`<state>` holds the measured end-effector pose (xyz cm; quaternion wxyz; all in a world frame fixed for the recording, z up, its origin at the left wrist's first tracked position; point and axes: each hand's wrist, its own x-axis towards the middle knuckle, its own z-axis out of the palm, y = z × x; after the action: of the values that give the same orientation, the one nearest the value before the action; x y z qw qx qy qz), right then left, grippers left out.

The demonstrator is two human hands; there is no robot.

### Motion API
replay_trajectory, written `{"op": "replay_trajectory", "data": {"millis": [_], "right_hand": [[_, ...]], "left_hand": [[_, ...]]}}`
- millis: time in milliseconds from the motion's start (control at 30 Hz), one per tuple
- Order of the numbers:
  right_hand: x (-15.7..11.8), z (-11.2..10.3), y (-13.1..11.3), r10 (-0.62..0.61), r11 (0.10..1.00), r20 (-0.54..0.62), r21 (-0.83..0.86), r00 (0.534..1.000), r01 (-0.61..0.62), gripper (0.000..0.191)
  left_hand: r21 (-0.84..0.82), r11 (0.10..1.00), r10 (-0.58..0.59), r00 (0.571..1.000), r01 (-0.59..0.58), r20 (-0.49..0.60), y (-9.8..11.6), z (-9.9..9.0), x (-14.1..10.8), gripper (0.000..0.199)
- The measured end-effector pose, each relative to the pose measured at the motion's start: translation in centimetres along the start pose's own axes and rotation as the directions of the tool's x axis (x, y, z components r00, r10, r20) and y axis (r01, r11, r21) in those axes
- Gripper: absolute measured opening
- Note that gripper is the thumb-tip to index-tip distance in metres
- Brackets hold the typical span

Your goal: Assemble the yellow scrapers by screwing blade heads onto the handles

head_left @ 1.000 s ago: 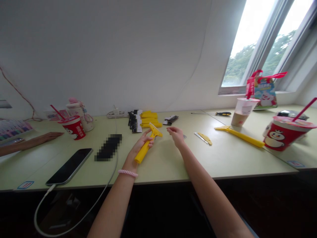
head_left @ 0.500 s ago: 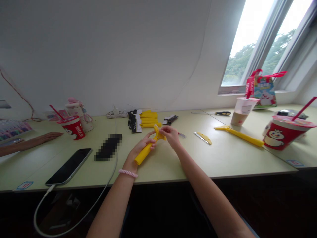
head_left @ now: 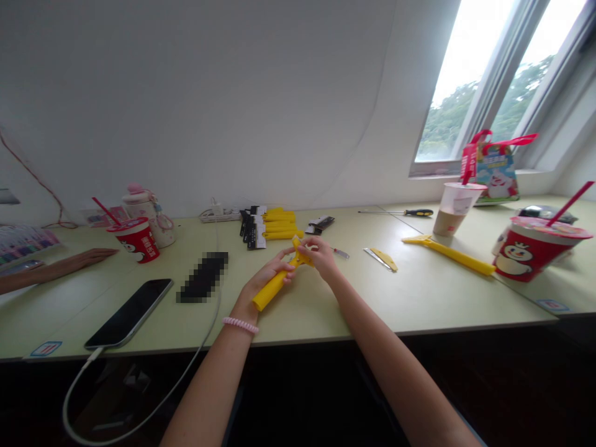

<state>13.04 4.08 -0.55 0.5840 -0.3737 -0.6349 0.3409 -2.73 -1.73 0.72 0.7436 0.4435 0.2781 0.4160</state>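
Observation:
My left hand [head_left: 269,275] is shut around a yellow plastic scraper [head_left: 272,289], whose handle slants down toward me. My right hand [head_left: 317,256] pinches the scraper's widened head [head_left: 298,257], and my fingers hide most of it. A small metal blade [head_left: 341,252] lies on the table just right of my right hand. Beyond my hands is a pile of yellow scraper handles [head_left: 279,225], next to several black-carded packets [head_left: 254,226]. Further right lie a yellow blade cover [head_left: 384,260] and a second yellow scraper [head_left: 449,256].
A pale green table [head_left: 395,304] has its front edge close to my arms. A phone [head_left: 129,313] with a white cable lies left, and a co-worker's hand [head_left: 88,257] rests far left. Red cups [head_left: 531,249] and a screwdriver [head_left: 410,212] stand right.
My right hand has moved left and closed further onto the scraper's head. The scraper has stayed in my left hand, and the view has shifted slightly.

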Motion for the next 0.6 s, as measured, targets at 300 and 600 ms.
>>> {"op": "replay_trajectory", "data": {"millis": [300, 600], "right_hand": [[0.1, -0.4, -0.6, 0.091, 0.994, 0.089, 0.053, 0.992, -0.096, 0.035], [0.0, -7.3, 1.2, 0.102, 0.505, -0.263, -0.817, 0.959, -0.278, 0.030]], "left_hand": [[-0.029, 0.999, 0.027, 0.999, -0.027, -0.032, -0.1, -0.5, 0.3, 0.068], [-0.117, 0.991, 0.050, 0.984, -0.071, -0.170, 0.5, -0.4, 0.1, 0.074]]}}
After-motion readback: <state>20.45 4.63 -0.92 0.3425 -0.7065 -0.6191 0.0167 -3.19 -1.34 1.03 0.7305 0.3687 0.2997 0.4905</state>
